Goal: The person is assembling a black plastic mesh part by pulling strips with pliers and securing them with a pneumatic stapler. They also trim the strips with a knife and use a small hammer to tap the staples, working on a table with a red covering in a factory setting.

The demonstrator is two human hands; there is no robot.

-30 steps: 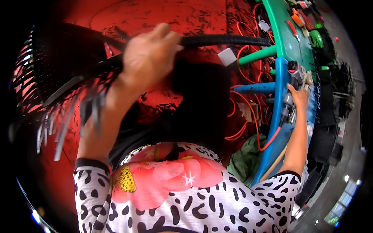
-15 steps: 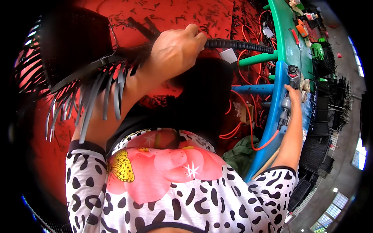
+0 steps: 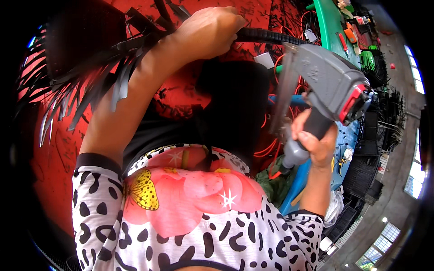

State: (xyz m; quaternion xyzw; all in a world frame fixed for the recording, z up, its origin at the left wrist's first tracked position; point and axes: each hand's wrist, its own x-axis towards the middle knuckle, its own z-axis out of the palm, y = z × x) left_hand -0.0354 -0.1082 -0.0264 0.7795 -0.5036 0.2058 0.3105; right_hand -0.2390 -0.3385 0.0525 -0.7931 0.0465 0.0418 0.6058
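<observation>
My left hand (image 3: pixel 212 29) is closed round a black strip-wrapped bar (image 3: pixel 266 36) at the top centre. It joins a dark woven piece (image 3: pixel 86 40) at upper left, from which flat black strips (image 3: pixel 120 86) hang loose beside my forearm. On the right, my right hand (image 3: pixel 321 144) grips the handle of a grey nail gun (image 3: pixel 325 74) with a red and black end. The gun is raised off the bench, its nose side blurred and close to the bar; whether they touch I cannot tell. An orange air hose (image 3: pixel 275 168) runs from its handle.
A blue table (image 3: pixel 294 192) and a green table (image 3: pixel 323 20) line the right side, with an orange bottle (image 3: pixel 351 34) and a red tool (image 3: pixel 343 41). Strip scraps litter the red floor (image 3: pixel 58 135). Green cloth (image 3: pixel 275 185) lies below. Dark woven pieces (image 3: pixel 366 167) stand beyond.
My right hand has lifted the nail gun from the blue table and brought it left toward the bar. My left hand, still on the bar, has shifted slightly up.
</observation>
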